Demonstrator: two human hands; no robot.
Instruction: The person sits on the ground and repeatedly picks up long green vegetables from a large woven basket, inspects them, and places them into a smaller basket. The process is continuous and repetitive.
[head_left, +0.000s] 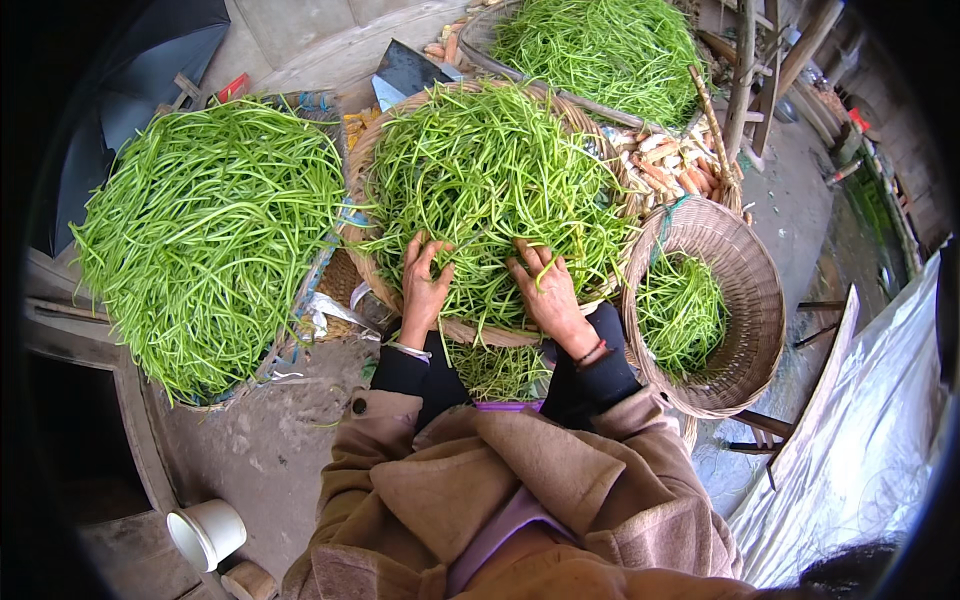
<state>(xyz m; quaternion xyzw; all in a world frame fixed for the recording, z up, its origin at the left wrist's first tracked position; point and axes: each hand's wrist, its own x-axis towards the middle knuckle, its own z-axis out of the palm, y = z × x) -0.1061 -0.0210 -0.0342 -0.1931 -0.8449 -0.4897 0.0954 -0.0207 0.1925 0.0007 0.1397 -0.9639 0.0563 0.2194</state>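
A round wicker basket (363, 154) directly before me is heaped with green plant stems (480, 180). My left hand (427, 281) lies on the near left of the heap, thumb and fingers apart, with no stems plainly held. To its right, my right hand (551, 292) touches the same heap. Its fingertips are partly hidden among the stems, and one stem curves up beside the fingers, so its grip is unclear. Below the basket's near rim, more cut greens (499, 371) show between my forearms.
Left stands a wide container heaped with stems (217, 240). A deep wicker basket (750, 322) at right holds fewer greens (682, 311). Behind are another stem pile (600, 56) and corn cobs (667, 165). A white bucket (210, 531) lies lower left; plastic sheeting (847, 442) covers the right.
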